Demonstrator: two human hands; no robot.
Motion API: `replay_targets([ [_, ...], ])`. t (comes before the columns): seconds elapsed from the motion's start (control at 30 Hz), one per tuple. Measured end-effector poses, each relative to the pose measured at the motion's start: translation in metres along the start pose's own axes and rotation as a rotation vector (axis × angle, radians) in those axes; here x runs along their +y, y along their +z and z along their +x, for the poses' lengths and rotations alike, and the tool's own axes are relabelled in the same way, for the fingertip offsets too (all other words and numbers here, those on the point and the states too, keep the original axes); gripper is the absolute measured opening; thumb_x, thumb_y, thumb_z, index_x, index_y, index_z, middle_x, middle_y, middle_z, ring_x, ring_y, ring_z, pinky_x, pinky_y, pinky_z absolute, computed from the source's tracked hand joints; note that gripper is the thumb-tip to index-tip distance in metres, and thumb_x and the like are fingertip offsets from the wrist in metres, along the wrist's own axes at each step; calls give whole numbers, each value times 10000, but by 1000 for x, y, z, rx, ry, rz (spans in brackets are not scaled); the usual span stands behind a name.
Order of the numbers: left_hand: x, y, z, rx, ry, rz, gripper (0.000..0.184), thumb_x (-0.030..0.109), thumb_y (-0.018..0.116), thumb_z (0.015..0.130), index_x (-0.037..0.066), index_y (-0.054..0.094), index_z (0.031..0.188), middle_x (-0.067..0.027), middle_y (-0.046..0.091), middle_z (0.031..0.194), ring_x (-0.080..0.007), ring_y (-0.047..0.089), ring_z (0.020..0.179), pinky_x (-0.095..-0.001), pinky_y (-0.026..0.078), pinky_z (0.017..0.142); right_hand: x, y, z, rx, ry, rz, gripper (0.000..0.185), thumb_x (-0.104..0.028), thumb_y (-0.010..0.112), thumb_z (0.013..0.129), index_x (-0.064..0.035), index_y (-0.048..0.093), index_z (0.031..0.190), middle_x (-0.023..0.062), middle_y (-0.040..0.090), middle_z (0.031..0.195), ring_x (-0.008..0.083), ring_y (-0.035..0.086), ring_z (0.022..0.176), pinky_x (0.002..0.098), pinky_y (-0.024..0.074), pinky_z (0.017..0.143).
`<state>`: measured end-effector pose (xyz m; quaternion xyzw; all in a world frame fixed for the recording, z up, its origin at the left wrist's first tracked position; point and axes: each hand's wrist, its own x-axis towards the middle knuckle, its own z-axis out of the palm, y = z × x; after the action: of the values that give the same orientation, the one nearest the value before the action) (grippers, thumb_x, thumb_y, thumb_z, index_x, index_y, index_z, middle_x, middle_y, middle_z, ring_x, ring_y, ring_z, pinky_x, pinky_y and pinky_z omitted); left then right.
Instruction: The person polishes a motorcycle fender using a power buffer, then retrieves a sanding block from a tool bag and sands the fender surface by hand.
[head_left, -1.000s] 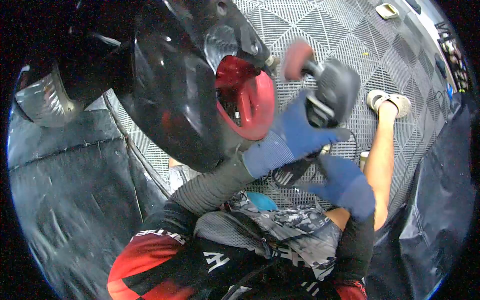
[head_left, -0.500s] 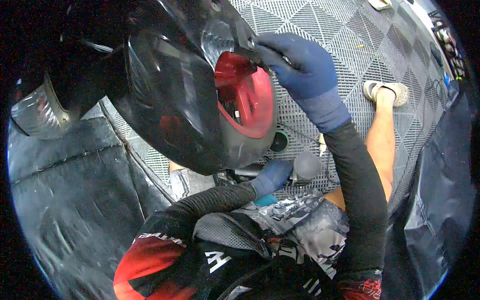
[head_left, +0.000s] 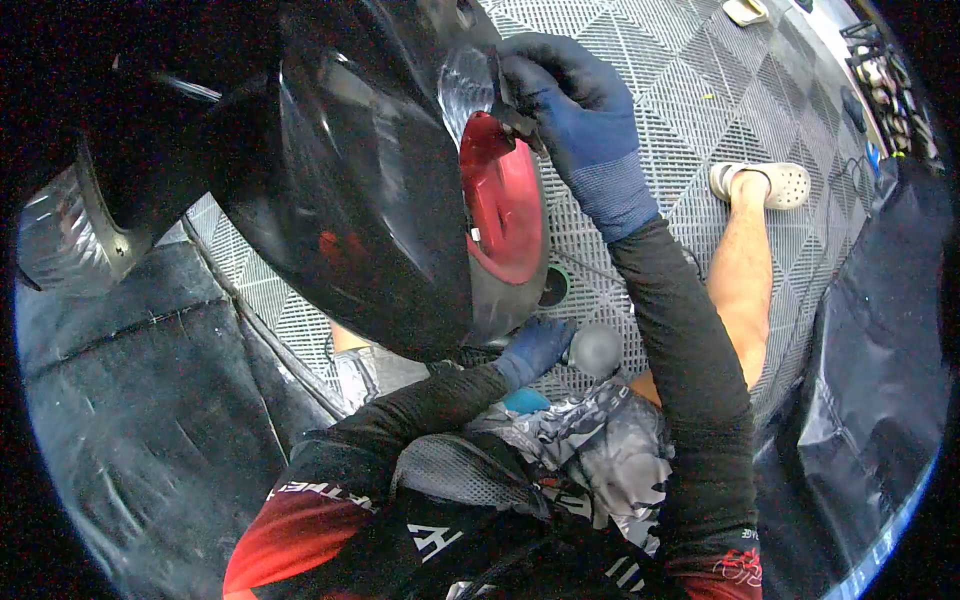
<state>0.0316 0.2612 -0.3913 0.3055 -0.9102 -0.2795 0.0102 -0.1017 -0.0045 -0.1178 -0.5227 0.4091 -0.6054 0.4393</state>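
A glossy black panel with a clear lens and a red inner part fills the upper left. My right hand, in a blue glove, has its fingers curled and closed at the panel's upper right edge, beside the lens. Below the panel, my gloved left hand is wrapped round a dark tool, mostly hidden, whose rounded grey end shows to the right of the fingers.
A second clear lens is at the far left. Grey floor tiles lie beyond my outstretched leg and beige clog. Black sheeting is on the left, with more on the right. A round green-rimmed object rests on the floor.
My left hand has lowered the tool from beside the panel to below it. My right hand has risen from near my lap to the panel's edge. The view has shifted slightly.
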Motion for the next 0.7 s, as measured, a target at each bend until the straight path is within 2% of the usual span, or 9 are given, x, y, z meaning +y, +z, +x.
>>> replay_targets([
  [0.17, 8, -20, 4, -111, -38, 20, 403, 169, 569, 912, 82, 565, 1305, -137, 669, 1058, -315, 671, 973, -478, 535, 809, 8, -5, 0, -3, -6, 9, 161, -115, 655, 994, -40, 722, 1119, 82, 728, 966, 161, 697, 885, 301, 566, 810],
  [0.27, -11, 15, 5, 68, 106, 80, 386, 165, 645, 867, 64, 603, 1237, -161, 675, 1031, -342, 676, 940, -493, 539, 792, 5, -25, -1, -73, -122, -210, 257, -270, 676, 960, -75, 732, 1118, 142, 741, 1004, 321, 716, 936, 410, 562, 866],
  [0.3, 0, -2, 7, -47, 8, -8, 365, 168, 680, 842, 59, 629, 1187, -164, 681, 1018, -355, 681, 927, -497, 542, 787, 6, -33, -7, -46, -203, -458, 302, -313, 686, 930, -86, 734, 1123, 171, 741, 1034, 383, 704, 966, 460, 552, 886],
  [0.33, 6, -23, 8, -175, -98, -82, 346, 171, 716, 817, 55, 655, 1136, -167, 686, 1006, -369, 686, 913, -501, 544, 782, -7, -36, -19, -43, -216, -499, 327, -333, 689, 929, -74, 720, 1126, 174, 718, 1025, 369, 691, 945, 453, 544, 878],
  [0.43, 19, -53, 20, -371, -16, -116, 434, 339, 838, 736, 47, 682, 1016, -186, 693, 992, -391, 682, 920, -504, 543, 808, -44, -45, -62, 111, -193, -677, 287, -315, 688, 890, -82, 717, 1056, 195, 720, 982, 402, 688, 907, 465, 550, 825],
  [0.5, 6, -26, 18, -364, 170, 178, 467, 368, 796, 784, 17, 664, 1062, -208, 696, 1041, -348, 674, 1010, -464, 535, 851, -85, -59, -96, 24, -87, -753, 268, -309, 685, 875, -86, 711, 1022, 195, 712, 927, 408, 689, 870, 479, 546, 781],
  [0.53, -24, 20, 18, -601, 147, 310, 463, 346, 744, 843, -7, 652, 1127, -228, 694, 1092, -351, 679, 1006, -459, 534, 879, -100, -64, -126, 81, -55, -786, 268, -309, 685, 875, -86, 711, 1022, 195, 712, 927, 408, 689, 870, 479, 546, 781],
  [0.63, -7, 2, 21, -619, 204, 365, 469, 354, 740, 852, 17, 644, 1163, -227, 695, 1116, -357, 682, 1021, -464, 541, 879, -142, -63, -238, 187, 99, -474, 190, -267, 679, 930, -80, 679, 962, 138, 680, 797, 298, 670, 705, 417, 526, 665],
  [0.7, -5, -1, 23, -651, 228, 413, 474, 360, 737, 858, 33, 638, 1187, -227, 696, 1132, -361, 685, 1031, -467, 545, 879, -148, -50, -313, 306, 148, -252, 187, -241, 643, 1021, -76, 704, 1084, 58, 718, 842, 165, 687, 740, 320, 547, 685],
])
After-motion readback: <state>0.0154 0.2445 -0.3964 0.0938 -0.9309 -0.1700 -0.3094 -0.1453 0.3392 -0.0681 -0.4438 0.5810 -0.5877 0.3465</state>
